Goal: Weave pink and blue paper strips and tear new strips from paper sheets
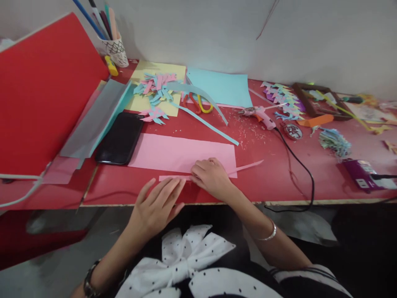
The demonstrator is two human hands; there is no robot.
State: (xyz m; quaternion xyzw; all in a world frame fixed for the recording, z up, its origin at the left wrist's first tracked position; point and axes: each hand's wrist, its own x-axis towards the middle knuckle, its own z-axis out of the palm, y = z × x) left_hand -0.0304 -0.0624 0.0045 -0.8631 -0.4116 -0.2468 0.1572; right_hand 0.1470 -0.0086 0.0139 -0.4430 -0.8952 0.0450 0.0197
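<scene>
A narrow pink paper strip (250, 165) lies along the near edge of a pink paper sheet (176, 152), and its right end angles up beyond the sheet. My left hand (158, 207) rests with outstretched fingers at the strip's left part, the fingertips touching it. Bent fingers of my right hand (211, 178) close on the strip's middle, over the sheet's lower edge; the hand hides that stretch of paper. A black phone (119, 138) overlaps the left side of the sheet.
Behind are cut paper pieces (158, 87), scissors (206, 106), a long blue strip (207, 123) and a blue sheet (221, 87). A pink glue gun (259, 116) lies right, its black cord (305, 167) crossing the table edge. A red panel (46, 91) stands left.
</scene>
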